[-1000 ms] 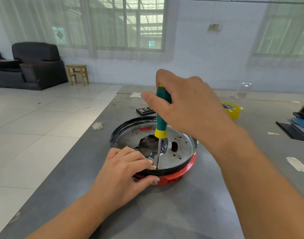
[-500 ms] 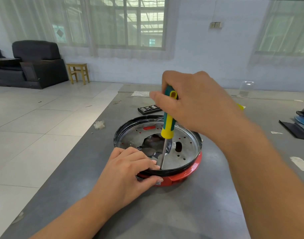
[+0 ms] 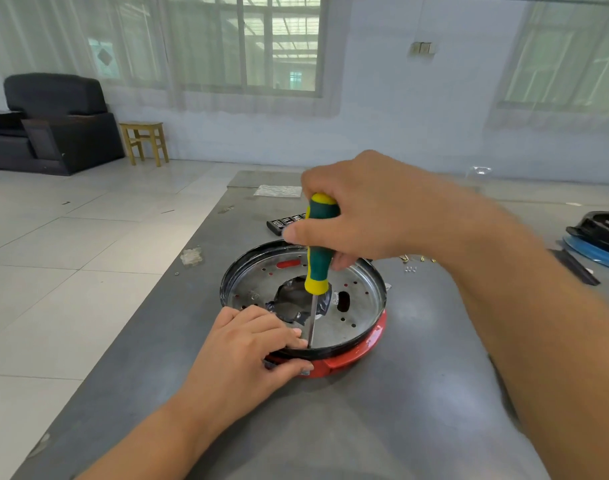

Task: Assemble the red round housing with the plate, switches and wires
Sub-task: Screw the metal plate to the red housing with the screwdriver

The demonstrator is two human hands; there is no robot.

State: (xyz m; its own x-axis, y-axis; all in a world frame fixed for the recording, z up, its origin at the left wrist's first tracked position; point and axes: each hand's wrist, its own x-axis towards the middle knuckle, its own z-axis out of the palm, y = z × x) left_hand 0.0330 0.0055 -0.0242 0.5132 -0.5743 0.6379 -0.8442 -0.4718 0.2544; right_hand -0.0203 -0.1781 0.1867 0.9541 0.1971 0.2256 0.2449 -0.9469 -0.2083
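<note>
The red round housing [image 3: 351, 358] lies on the grey table [image 3: 382, 427], with a perforated silver plate [image 3: 355, 313] and black rim seated in it. Dark crumpled foil shows through the plate's centre hole. My right hand [image 3: 375, 209] grips a green and yellow screwdriver [image 3: 318, 251] held upright, its tip down at the plate's near edge. My left hand [image 3: 251, 348] holds the housing's near rim, fingers over the top beside the tip and thumb against the red side. The screw under the tip is hidden.
A black bit case [image 3: 284, 221] lies behind the housing. Small loose screws [image 3: 412, 263] sit to its right. A black and blue stack of parts [image 3: 600, 237] rests at the far right. A foil sheet [image 3: 277, 191] lies at the table's far end; the table's left edge drops to tiled floor.
My right hand has shifted on the screwdriver handle, the thumb now lower on it. The tip stays at the same spot on the plate's edge. My left hand keeps its hold.
</note>
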